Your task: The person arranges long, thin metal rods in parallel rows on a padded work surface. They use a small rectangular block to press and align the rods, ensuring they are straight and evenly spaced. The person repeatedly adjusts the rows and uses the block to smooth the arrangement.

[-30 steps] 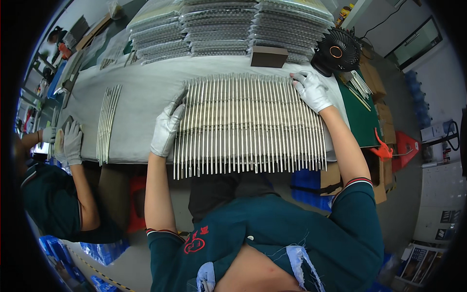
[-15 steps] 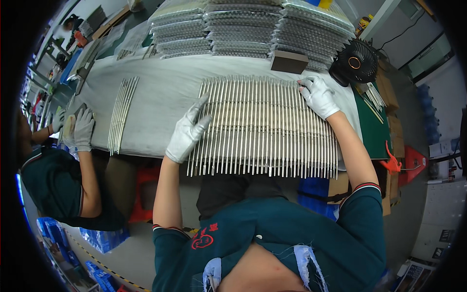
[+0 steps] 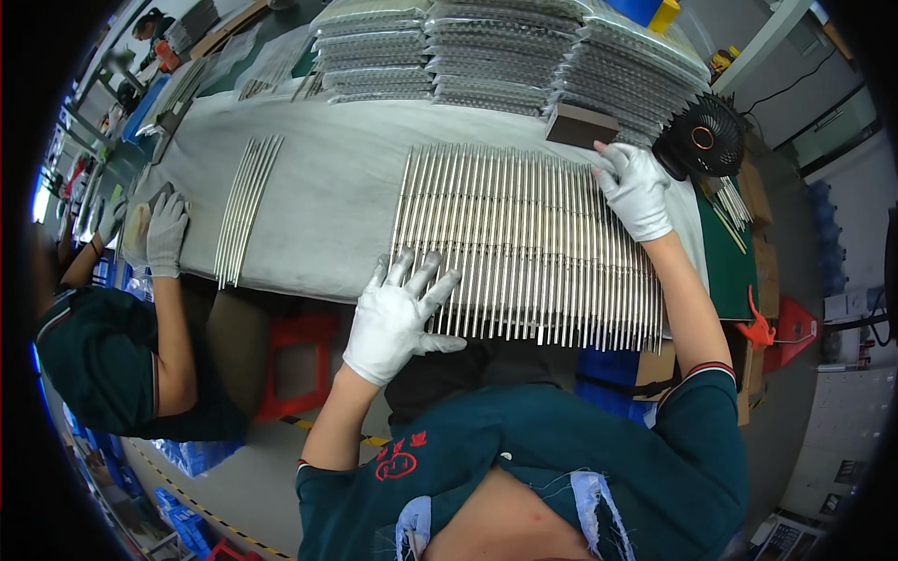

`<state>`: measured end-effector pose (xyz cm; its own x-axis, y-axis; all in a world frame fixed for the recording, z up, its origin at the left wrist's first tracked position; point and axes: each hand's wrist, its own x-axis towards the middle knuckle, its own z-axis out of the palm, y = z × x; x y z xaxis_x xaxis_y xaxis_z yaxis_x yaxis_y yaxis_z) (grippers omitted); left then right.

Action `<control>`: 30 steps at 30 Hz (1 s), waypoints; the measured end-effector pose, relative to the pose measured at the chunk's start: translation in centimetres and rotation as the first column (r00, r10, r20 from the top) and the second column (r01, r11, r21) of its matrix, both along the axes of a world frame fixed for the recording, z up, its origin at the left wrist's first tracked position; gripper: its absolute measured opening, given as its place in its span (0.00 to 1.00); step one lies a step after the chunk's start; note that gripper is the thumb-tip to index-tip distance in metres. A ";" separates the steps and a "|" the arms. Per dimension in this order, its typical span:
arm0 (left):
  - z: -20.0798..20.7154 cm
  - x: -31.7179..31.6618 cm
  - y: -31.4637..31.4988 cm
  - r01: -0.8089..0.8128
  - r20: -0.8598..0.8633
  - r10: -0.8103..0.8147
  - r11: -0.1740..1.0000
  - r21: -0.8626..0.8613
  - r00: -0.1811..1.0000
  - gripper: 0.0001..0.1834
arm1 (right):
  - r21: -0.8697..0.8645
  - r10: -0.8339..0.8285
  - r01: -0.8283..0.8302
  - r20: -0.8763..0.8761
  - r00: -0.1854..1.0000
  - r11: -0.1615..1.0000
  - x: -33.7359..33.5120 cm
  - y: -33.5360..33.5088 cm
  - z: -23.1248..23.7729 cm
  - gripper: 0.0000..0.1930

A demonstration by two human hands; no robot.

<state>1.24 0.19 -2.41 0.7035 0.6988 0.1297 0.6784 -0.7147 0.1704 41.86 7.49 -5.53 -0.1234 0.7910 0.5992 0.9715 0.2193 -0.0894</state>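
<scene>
A wide row of thin silver metal rods [image 3: 524,243] lies side by side on the pale cloth in front of me, their near ends sticking out past the table edge. My left hand [image 3: 398,313], in a white glove, spreads its fingers over the near left corner of the row, thumb by the rod ends. At the far right corner, my right hand [image 3: 636,192] has its gloved fingers bent but apart beside the rods. Bare fingertips poke out of that glove. Neither hand has a rod gripped that I can see.
Bubble-wrapped stacks [image 3: 505,51] line the table's back, with a dark block [image 3: 582,125] before them. A black fan [image 3: 702,136] stands at the right. A smaller group of rods [image 3: 248,210] lies to the left, near a co-worker's gloved hand [image 3: 166,234]. A red stool [image 3: 295,365] stands below.
My left hand has moved from the row's left side toward me, onto its near left corner. My right hand stays by the far right corner, its fingers slightly lifted. The whole view has shifted somewhat.
</scene>
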 end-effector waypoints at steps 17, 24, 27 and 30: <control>-0.1 0.6 -0.2 -0.030 -0.025 0.031 0.999 0.018 0.999 0.52 | -0.014 -0.059 0.061 0.089 0.994 0.998 -2.2 1.2 6.1 0.21; 0.2 0.9 -1.0 0.022 -0.029 -0.022 1.000 0.018 0.999 0.50 | -0.293 -0.108 0.087 -0.058 0.992 0.952 -5.5 -4.4 9.6 0.22; 0.0 2.0 -1.6 0.075 -0.040 -0.073 0.997 0.028 0.996 0.45 | -0.315 -0.048 0.024 -0.069 0.996 0.949 -4.6 -5.3 7.1 0.24; -0.5 2.0 -1.6 0.076 -0.054 -0.072 0.995 0.059 0.996 0.42 | -0.241 0.093 -0.131 -0.163 0.982 0.962 -4.2 -6.1 6.6 0.26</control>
